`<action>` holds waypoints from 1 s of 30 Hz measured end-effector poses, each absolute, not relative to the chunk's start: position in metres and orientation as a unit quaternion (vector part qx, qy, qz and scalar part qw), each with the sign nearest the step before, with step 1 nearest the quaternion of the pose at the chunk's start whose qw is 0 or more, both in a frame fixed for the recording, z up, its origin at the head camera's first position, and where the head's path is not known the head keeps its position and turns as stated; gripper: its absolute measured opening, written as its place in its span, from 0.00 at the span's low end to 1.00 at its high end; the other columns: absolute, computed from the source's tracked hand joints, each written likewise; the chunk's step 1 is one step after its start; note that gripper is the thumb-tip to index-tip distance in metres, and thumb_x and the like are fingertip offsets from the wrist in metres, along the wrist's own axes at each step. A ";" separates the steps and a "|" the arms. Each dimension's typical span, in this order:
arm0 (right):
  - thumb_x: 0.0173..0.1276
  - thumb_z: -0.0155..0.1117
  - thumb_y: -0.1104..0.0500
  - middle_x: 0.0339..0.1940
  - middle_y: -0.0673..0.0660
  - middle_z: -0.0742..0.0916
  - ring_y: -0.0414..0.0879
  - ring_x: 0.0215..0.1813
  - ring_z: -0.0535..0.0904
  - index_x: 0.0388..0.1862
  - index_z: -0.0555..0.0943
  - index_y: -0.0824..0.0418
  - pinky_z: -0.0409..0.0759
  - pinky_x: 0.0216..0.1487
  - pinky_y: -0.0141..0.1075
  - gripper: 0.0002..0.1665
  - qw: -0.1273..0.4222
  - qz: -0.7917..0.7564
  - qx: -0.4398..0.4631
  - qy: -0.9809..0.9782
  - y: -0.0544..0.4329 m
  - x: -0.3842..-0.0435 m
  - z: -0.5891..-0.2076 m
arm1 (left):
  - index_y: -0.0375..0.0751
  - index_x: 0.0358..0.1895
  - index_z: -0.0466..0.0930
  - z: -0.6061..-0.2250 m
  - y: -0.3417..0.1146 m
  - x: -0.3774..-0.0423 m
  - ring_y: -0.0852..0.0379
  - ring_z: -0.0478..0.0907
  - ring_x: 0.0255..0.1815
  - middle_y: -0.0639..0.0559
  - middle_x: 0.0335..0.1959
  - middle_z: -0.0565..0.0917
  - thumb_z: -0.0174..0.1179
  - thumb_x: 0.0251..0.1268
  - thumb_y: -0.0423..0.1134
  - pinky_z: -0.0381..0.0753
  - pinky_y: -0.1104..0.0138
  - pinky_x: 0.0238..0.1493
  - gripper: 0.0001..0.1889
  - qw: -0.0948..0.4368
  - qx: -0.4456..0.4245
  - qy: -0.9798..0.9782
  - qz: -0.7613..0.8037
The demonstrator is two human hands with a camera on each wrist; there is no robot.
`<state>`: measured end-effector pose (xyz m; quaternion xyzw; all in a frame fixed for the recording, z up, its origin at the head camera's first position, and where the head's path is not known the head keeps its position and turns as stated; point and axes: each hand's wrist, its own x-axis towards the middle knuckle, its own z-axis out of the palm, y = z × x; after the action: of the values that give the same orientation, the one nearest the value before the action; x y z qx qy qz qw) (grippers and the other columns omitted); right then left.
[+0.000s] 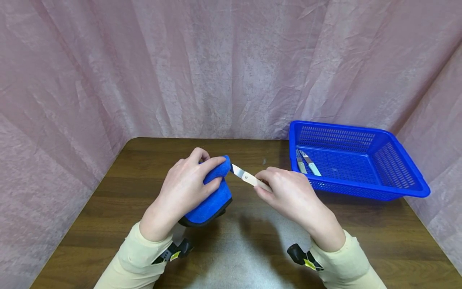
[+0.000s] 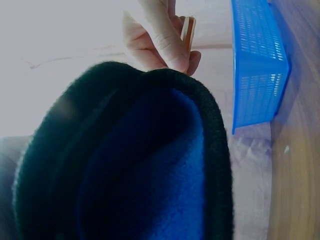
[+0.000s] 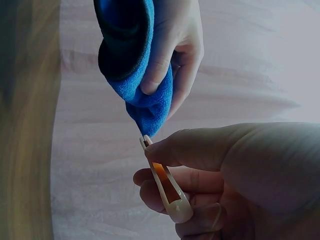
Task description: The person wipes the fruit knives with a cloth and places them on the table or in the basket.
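Pale sleeves [image 1: 140, 257] are showing near, left hand [image 1: 187, 180] is pinching blue cloth [image 1: 214, 200] at the blade [image 1: 237, 170], right hand [image 1: 290, 190] is gripping that cream-handled knife [image 1: 252, 179] mid-scene, two other knives [image 1: 312, 166] are lying in the far-right basket [image 1: 355, 190]

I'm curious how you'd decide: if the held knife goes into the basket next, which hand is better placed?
Probably the right hand: it holds the knife and is nearer the basket; the left hand holds the blue cloth.
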<state>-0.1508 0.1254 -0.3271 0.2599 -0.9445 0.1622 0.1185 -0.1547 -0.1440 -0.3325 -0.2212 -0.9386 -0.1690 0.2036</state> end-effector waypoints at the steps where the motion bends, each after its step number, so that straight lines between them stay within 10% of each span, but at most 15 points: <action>1: 0.71 0.78 0.56 0.26 0.41 0.79 0.38 0.25 0.73 0.41 0.92 0.51 0.73 0.25 0.40 0.02 0.119 0.162 0.260 -0.944 0.125 -0.151 -0.327 | 0.55 0.70 0.88 -0.333 -0.144 -0.155 0.45 0.83 0.40 0.45 0.53 0.83 0.74 0.70 0.45 0.84 0.49 0.44 0.25 0.204 -0.221 -0.939 -0.169; 30: 0.75 0.73 0.54 0.26 0.42 0.79 0.40 0.27 0.74 0.35 0.89 0.47 0.75 0.28 0.41 0.06 0.128 0.170 0.260 -0.942 0.125 -0.151 -0.329 | 0.56 0.67 0.89 -0.332 -0.117 -0.130 0.50 0.82 0.34 0.48 0.49 0.81 0.77 0.68 0.46 0.82 0.56 0.41 0.24 0.241 -0.321 -0.905 -0.140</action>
<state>-0.1512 0.1245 -0.3286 0.2601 -0.9418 0.1704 0.1276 -0.1298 -0.1168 -0.3319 -0.3210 -0.9053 -0.1396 0.2405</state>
